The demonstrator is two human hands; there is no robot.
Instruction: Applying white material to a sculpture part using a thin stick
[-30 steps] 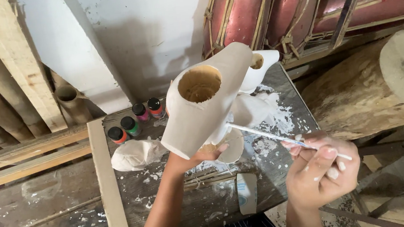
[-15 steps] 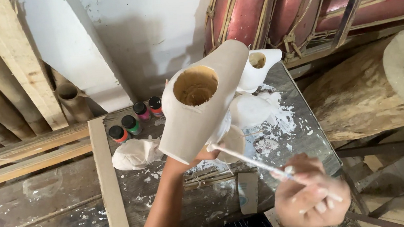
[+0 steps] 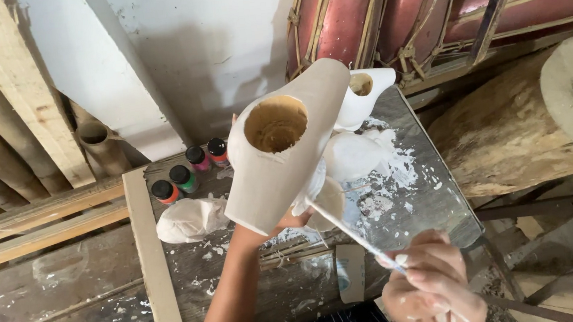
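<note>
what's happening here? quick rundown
A person holds up a hollow, unpainted wooden piece from below with the left hand, its round opening facing the camera. The right hand grips a thin brush whose tip points at the piece's lower side. Below them is a paint-spattered worktable with four small paint bottles, a crumpled white rag and a second white-coated piece at the back.

Four small paint bottles (image 3: 189,170) are standing in a row at the far left of the desk (image 3: 437,195), black-capped, with red, green, pink and red bodies. A pale flat packet (image 3: 350,271), possibly labelled, is lying near the front edge.
</note>
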